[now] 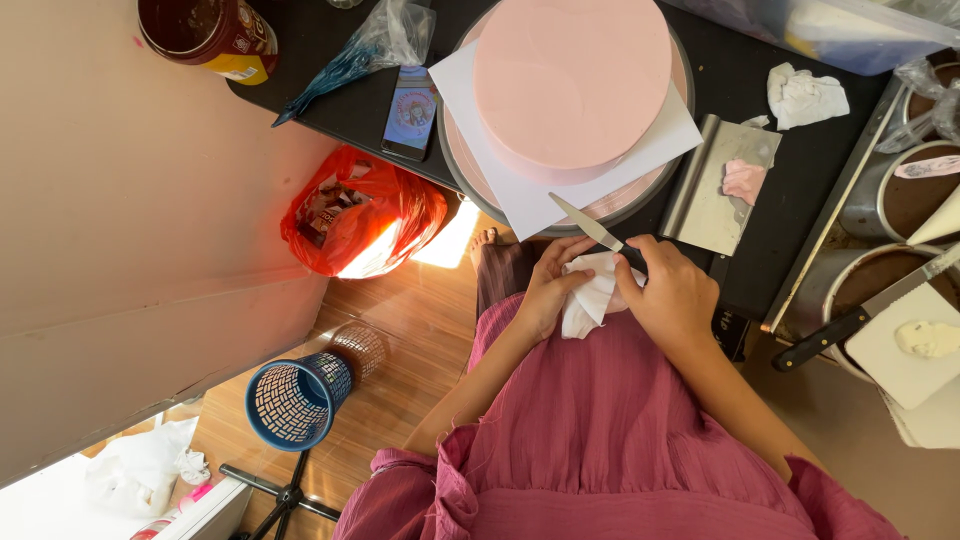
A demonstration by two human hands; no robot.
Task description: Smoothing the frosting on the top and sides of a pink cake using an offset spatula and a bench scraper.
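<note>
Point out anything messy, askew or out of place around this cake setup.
The metal scraper on the black table carries a smear of pink icing. A crumpled tissue lies beside it. The white paper under the pink cake sits skewed on the turntable. Nothing looks spilled or broken.

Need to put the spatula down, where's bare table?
Bare black table lies between the pink cake and the crumpled tissue, and a strip below the scraper. Crowded: the right edge with cake pans, and around the phone.
</note>
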